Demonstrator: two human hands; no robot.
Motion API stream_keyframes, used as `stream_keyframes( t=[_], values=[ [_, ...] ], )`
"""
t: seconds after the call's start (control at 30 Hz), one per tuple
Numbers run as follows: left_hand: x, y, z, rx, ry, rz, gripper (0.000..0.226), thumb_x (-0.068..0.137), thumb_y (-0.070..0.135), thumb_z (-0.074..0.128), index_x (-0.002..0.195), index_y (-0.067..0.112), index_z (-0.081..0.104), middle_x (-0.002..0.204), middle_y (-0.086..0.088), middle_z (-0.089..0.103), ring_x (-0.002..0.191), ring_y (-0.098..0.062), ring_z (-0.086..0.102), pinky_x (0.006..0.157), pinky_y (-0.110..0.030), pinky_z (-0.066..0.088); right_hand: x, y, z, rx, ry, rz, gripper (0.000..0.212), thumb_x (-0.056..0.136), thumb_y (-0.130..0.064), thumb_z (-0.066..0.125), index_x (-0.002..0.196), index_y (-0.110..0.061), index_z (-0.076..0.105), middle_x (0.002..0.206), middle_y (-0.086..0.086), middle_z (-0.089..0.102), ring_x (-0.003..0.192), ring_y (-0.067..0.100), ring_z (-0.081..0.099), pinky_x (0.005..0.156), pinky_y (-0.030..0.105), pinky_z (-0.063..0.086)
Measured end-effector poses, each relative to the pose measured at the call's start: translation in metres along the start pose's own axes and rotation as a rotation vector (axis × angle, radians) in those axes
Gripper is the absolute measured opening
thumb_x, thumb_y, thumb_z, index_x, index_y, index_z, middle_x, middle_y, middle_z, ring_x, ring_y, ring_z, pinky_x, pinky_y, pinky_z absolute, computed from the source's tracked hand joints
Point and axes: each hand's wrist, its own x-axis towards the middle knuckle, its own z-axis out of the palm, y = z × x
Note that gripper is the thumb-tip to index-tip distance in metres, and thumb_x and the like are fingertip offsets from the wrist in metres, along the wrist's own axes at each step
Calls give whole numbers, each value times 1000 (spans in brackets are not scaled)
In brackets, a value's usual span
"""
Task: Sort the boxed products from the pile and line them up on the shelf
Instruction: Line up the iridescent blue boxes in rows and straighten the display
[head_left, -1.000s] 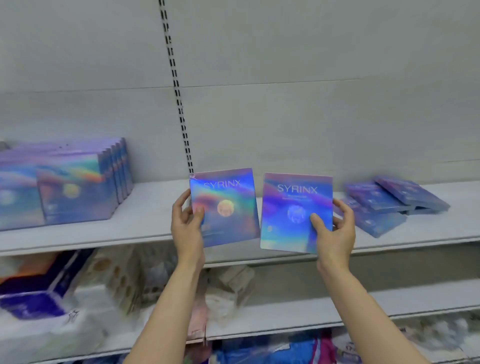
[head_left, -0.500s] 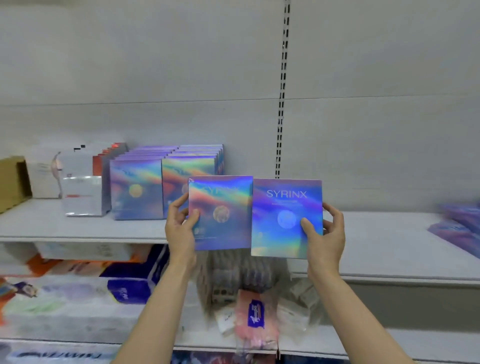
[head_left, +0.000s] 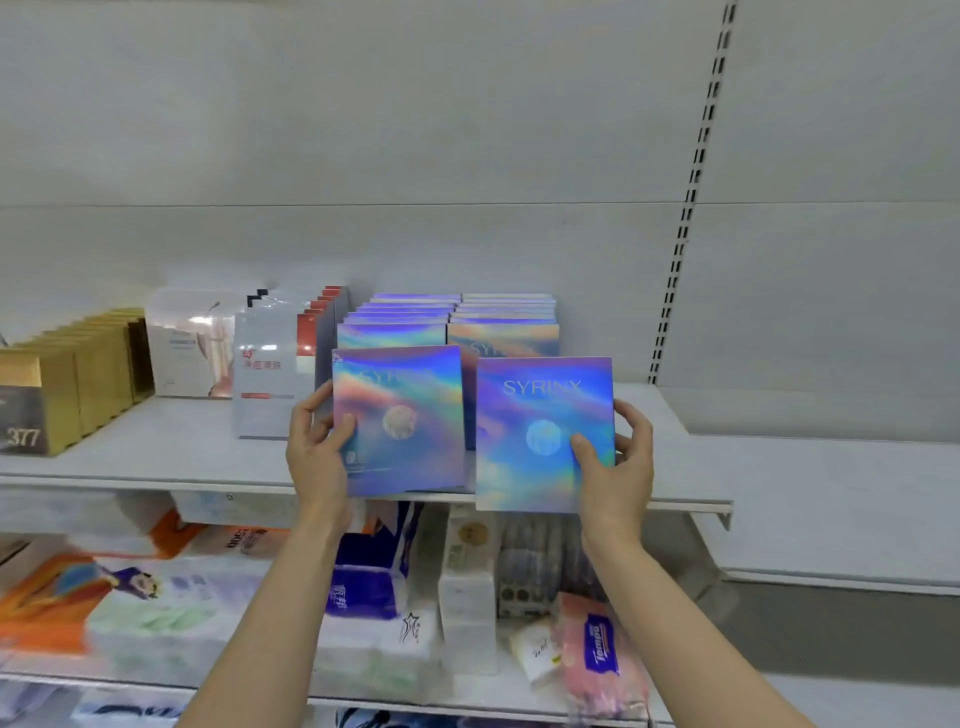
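Note:
My left hand (head_left: 317, 452) grips a flat holographic box (head_left: 402, 426) by its left edge, thumb on the front. My right hand (head_left: 615, 462) grips a second holographic box marked SYRINX (head_left: 535, 415) at its lower right corner. I hold both upright, side by side, over the front edge of the white shelf (head_left: 182, 457). Directly behind them two rows of the same holographic boxes (head_left: 452, 319) stand lined up front to back on the shelf.
Left of the rows stand white and red boxes (head_left: 275, 364), a white carton (head_left: 182, 343) and a row of gold boxes (head_left: 72, 374). The shelf to the right (head_left: 831, 488) sits lower. The shelf below holds tissue packs (head_left: 363, 587) and other goods.
The view has swung left, away from the loose pile on the right. Both hands have carried their boxes to the front of the lined-up rows, which are now right behind them.

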Motion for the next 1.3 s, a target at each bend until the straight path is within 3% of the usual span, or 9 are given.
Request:
stream_keyframes(
  t=[0.27, 0.4, 0.5, 0.57, 0.63, 0.8, 0.97, 1.13, 1.3],
  values=[
    [47, -7, -12, 68, -42, 22, 36, 97, 12, 58, 126, 32, 56, 114, -10, 69, 106, -25, 67, 81, -40, 57, 18, 14, 54, -53, 17, -26, 51, 90, -11, 63, 134, -34, 51, 117, 1, 57, 105, 14, 56, 78, 19, 48],
    [67, -22, -3, 347, -81, 183, 52, 94, 13, 61, 140, 30, 45, 135, 2, 53, 125, -17, 51, 101, -40, 48, 30, 25, 76, -274, 26, -106, 62, 90, -9, 64, 145, -23, 40, 121, 10, 46, 111, 24, 49, 95, 34, 44],
    [61, -36, 0, 717, -222, 345, 91, 87, 34, 71, 156, 25, 13, 162, 3, 17, 148, -17, 17, 119, -43, 21, 32, 40, 78, -672, -63, -354, 84, 84, -13, 72, 152, -8, 24, 149, 19, 31, 138, 35, 28, 114, 42, 28],
    [52, -46, 0, 1047, -391, 646, 94, 91, 51, 56, 158, 18, -1, 165, 0, -3, 152, -19, -1, 123, -42, 6, 29, 49, 73, -882, -189, -629, 93, 83, -22, 74, 154, -7, 16, 160, 17, 15, 147, 33, 10, 120, 41, 12],
    [52, -53, -1, 1264, -461, 852, 85, 94, 54, 40, 157, 14, 0, 165, -5, -7, 152, -24, -5, 122, -46, 4, 30, 58, 69, -1005, -294, -855, 93, 81, -24, 76, 154, -8, 20, 161, 16, 15, 148, 31, 7, 118, 42, 11],
    [60, -56, 2, 1442, -441, 890, 83, 94, 57, 35, 157, 10, 9, 165, -12, -2, 152, -29, 0, 121, -48, 8, 36, 62, 73, -1125, -308, -904, 86, 83, -26, 75, 152, -10, 26, 161, 15, 17, 148, 30, 13, 119, 42, 21],
    [46, -42, 12, 1422, -370, 842, 85, 90, 46, 62, 155, 9, 21, 163, -13, 15, 149, -31, 12, 119, -48, 18, 34, 61, 71, -1108, -289, -928, 84, 80, -25, 78, 149, -6, 34, 158, 16, 26, 146, 30, 18, 118, 42, 23],
    [22, -21, 42, 1372, -439, 1146, 62, 95, 45, 46, 144, 7, 45, 148, -14, 44, 137, -29, 36, 115, -45, 26, 31, 56, 48, -998, -188, -954, 69, 84, -23, 73, 141, -1, 41, 144, 18, 47, 133, 32, 39, 110, 45, 38],
    [-6, -17, 79, 1288, -532, 1255, 48, 95, 38, 48, 130, 8, 60, 129, -11, 61, 116, -30, 56, 102, -42, 39, 45, 49, -2, -920, -107, -985, 51, 90, -25, 56, 134, 1, 53, 130, 18, 57, 120, 32, 50, 102, 42, 40]
  ],
)
